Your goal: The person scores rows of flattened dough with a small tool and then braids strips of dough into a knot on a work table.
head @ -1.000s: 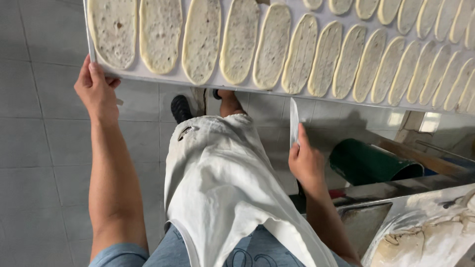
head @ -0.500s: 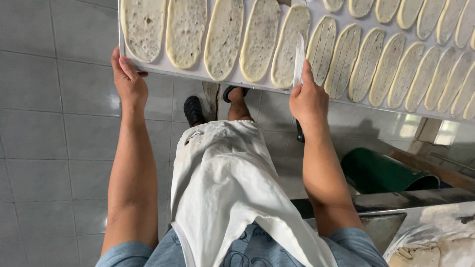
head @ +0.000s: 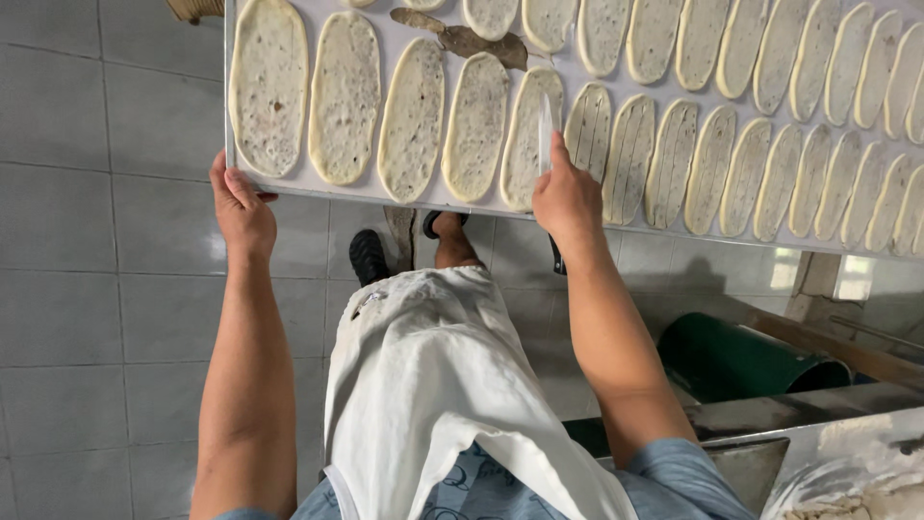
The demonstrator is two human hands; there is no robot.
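A long metal tray (head: pixel 298 186) carries rows of flat oval dough pieces (head: pixel 412 120); those to the right (head: pixel 630 156) bear lengthwise cuts. My left hand (head: pixel 241 210) grips the tray's near edge at its left corner. My right hand (head: pixel 566 199) is at the near edge too and holds a thin flat blade (head: pixel 545 135) upright over an oval piece (head: pixel 525 135) near the middle. Torn dark scraps (head: pixel 467 39) lie between the rows.
Grey floor tiles (head: pixel 106 289) lie below. My white apron (head: pixel 433 385) and dark sandals (head: pixel 369 255) show under the tray. A green bin (head: pixel 731 356) lies at the right beside a floury metal worktop (head: pixel 847 462).
My right hand rose from beside the apron to the tray's edge with the blade, then over the dough. The tray shifted right in view; my left hand kept its grip.
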